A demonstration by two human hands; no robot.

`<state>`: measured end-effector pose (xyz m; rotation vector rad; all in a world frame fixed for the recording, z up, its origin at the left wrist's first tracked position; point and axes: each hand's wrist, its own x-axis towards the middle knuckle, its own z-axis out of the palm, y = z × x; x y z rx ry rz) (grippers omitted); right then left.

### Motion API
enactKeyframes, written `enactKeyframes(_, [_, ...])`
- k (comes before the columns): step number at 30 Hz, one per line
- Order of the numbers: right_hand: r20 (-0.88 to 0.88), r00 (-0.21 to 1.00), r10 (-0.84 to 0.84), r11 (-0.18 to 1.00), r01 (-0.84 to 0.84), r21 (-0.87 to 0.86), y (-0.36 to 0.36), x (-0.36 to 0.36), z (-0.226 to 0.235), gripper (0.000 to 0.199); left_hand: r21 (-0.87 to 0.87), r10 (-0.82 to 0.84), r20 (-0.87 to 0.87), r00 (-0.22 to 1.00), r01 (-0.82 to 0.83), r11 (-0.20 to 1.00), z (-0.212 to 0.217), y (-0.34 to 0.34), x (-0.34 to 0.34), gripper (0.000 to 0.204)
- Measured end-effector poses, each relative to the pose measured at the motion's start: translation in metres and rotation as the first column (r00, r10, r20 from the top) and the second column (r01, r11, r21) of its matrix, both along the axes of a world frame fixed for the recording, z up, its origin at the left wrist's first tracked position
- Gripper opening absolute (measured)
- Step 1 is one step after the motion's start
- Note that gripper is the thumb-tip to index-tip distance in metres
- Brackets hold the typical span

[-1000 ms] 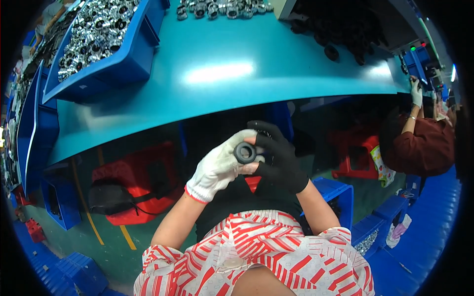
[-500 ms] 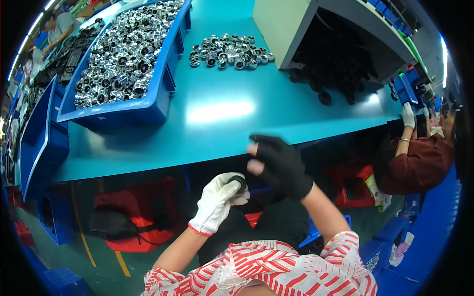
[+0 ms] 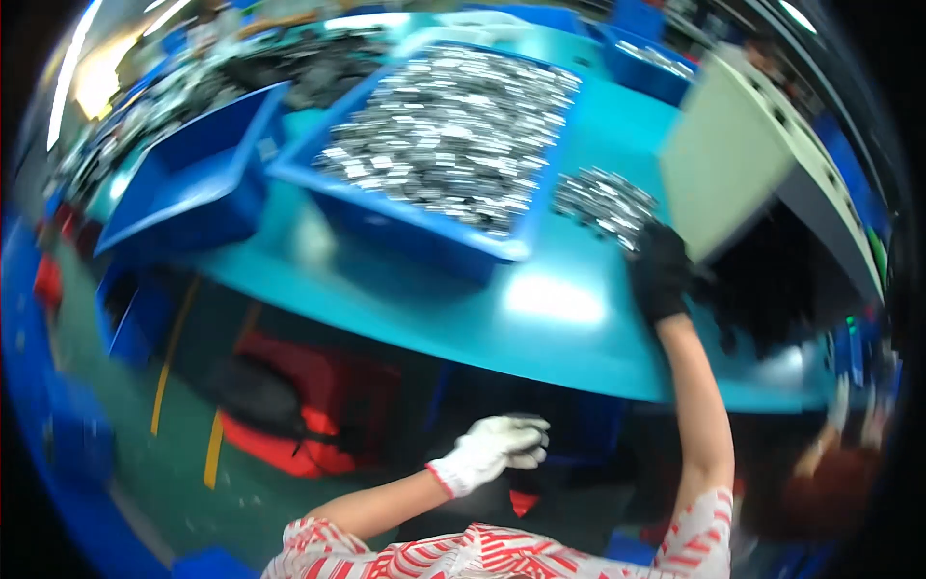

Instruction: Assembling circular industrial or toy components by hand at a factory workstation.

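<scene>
Two hands work at different heights, and between them lies the near edge of a teal worktop (image 3: pixel 540 328). At the far left corner of the worktop an open blue bin (image 3: pixel 183 193) sits tilted toward the person, probably so its inside is easy to reach; what it holds is too blurred to tell. Next along, a larger blue tray (image 3: pixel 424 232) stands heaped with small silvery metal parts (image 3: pixel 453 125), its long side angled toward the near edge. Below that edge, over the lap, the left hand (image 3: pixel 492 446) in a white glove is curled loosely closed; a dark piece seems tucked at its fingertips, though the blur keeps me from telling for sure. It hangs low, likely parked while the other arm reaches. Red and black bundles (image 3: pixel 309 405) lie on the floor under the worktop, beside yellow floor lines. Further right, a loose pile of the same shiny parts (image 3: pixel 603 198) rests on the bare worktop just beyond the tray's corner. The right hand (image 3: pixel 664 270), in a black glove, is stretched up onto the worktop just beside that pile, fingers bent; I cannot tell whether it grips anything. A pale grey cabinet (image 3: pixel 723 164) stands close on its right, crowding the reach, with dark parts in the shadow beneath.
</scene>
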<state>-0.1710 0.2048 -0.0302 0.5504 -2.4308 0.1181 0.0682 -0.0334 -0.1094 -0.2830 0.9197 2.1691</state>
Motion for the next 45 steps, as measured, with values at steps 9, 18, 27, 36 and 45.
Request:
enactKeyframes(9, [0.082,0.991,0.101,0.995,-0.101,-0.003,0.002,0.023,-0.010,0.022,0.041,0.098,0.021,0.995,-0.098,0.994,-0.005,0.004,0.011,0.035])
enactKeyframes(18, [0.321,0.946,0.048,0.993,-0.012,-0.114,-0.008,0.014,0.001,0.021,0.152,0.187,-0.023,0.982,-0.181,0.972,-0.009,0.008,0.018,0.028])
enactKeyframes(27, [0.362,0.737,0.570,0.716,-0.230,-0.660,-0.062,0.186,0.014,0.015,-0.043,0.279,-0.013,0.960,-0.279,0.959,-0.014,-0.002,0.022,0.022])
enactKeyframes(36, [0.489,0.811,0.321,0.914,-0.132,-0.383,-0.063,0.271,-0.044,0.024,0.168,0.288,0.041,0.957,-0.291,0.942,-0.017,0.013,0.035,0.023])
enactKeyframes(45, [0.499,0.789,0.358,0.890,-0.128,-0.437,-0.056,0.277,-0.060,0.025,-0.262,0.222,-0.365,0.904,-0.329,0.907,0.023,0.013,0.047,0.039])
